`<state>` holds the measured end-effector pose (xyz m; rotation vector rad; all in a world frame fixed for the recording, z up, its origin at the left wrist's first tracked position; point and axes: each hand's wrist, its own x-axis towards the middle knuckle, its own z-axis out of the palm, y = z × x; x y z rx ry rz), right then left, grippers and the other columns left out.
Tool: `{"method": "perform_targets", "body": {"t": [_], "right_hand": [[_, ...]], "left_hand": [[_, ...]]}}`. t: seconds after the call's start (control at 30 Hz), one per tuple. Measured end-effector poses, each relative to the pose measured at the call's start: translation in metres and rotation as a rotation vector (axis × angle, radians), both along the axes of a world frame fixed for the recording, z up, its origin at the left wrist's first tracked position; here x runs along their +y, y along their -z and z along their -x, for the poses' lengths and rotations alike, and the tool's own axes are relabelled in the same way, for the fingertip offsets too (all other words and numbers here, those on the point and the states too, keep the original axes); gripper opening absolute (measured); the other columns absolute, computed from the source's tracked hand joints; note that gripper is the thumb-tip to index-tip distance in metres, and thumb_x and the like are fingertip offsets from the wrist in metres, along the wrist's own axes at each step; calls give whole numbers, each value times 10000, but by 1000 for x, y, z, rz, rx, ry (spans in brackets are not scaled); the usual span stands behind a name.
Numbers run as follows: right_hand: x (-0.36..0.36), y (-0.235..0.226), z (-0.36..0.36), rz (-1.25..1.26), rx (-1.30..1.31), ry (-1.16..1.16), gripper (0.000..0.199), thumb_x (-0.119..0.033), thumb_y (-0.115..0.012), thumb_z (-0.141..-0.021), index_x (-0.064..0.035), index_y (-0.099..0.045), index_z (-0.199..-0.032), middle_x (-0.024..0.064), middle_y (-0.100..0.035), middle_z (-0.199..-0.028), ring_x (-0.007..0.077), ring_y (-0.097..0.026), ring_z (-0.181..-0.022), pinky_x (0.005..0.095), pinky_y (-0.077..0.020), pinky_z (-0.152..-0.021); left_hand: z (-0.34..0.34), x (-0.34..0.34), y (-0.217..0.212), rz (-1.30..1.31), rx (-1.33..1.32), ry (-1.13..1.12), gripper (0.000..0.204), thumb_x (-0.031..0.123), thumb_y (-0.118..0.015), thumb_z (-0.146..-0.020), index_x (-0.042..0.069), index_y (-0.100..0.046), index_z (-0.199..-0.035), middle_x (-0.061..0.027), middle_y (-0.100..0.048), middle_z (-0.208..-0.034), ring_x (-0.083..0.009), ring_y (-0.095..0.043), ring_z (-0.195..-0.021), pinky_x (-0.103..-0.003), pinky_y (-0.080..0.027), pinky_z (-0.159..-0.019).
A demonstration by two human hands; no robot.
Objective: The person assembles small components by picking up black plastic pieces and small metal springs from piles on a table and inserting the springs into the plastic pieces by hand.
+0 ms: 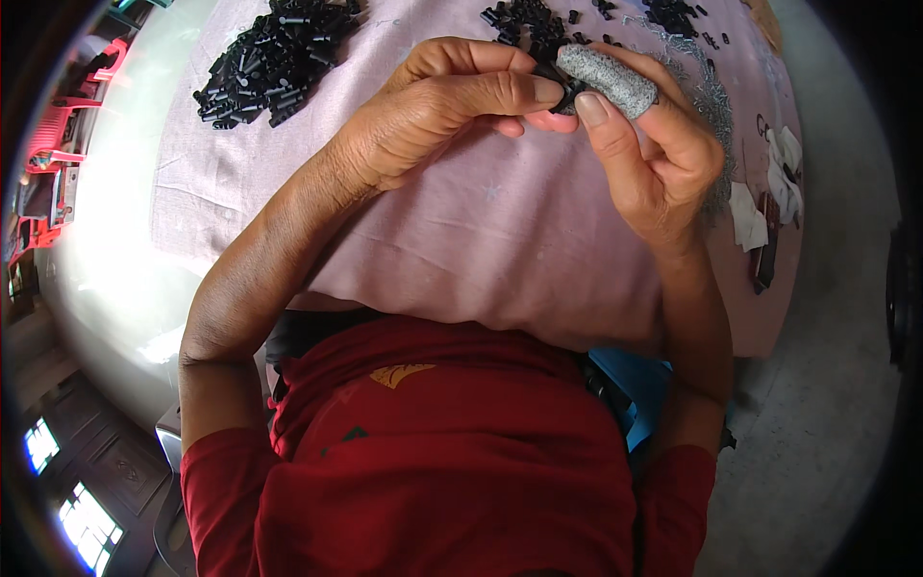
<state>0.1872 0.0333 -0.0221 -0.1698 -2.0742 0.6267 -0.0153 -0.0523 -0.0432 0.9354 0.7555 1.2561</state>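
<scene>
My left hand (437, 111) and my right hand (654, 144) meet above a table covered with a pink cloth (461, 221). Between their fingertips they pinch a small black plastic part (567, 91), mostly hidden by the fingers. The right forefinger wears a grey knitted finger cot (608, 77). A large heap of small black parts (274, 58) lies at the far left of the cloth. A smaller heap of black parts (524, 24) sits just beyond my hands.
More black parts (673, 14) and a strip of small silvery pieces (711, 106) lie at the far right. White rags and a dark object (774, 192) rest near the right edge. Red plastic chairs (67, 115) stand at left. Below is my red shirt.
</scene>
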Motion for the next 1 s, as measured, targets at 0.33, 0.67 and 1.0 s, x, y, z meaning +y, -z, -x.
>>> {"method": "perform_targets", "body": {"t": [0.33, 0.67, 1.0], "right_hand": [[-1, -10, -5, -88, -95, 21, 160, 12, -753, -840, 29, -737, -998, 132, -730, -971, 183, -706, -838, 268, -560, -738], [2, -4, -9, -26, -37, 24, 196, 42, -710, -883, 55, -722, -1078, 135, -732, -1047, 141, -680, -887, 242, -535, -772], [4, 0, -7, 28, -56, 45, 200, -27, -787, -829, 7, -746, -1022, 113, -724, -977, 117, -654, -738, 228, -526, -657]], "left_hand": [[4, -1, -4, 79, 28, 92, 276, 211, -624, -990, -23, -676, -1128, -159, -743, -999, -161, -700, -948, -257, -518, -833], [4, -1, -9, -45, 35, 52, 280, 235, -603, -1012, 5, -696, -1143, -148, -751, -1052, -110, -694, -954, -210, -519, -787], [4, 0, -4, 37, 11, 33, 257, 215, -614, -1004, -12, -707, -1080, -139, -747, -1008, -148, -692, -953, -253, -507, -825]]}}
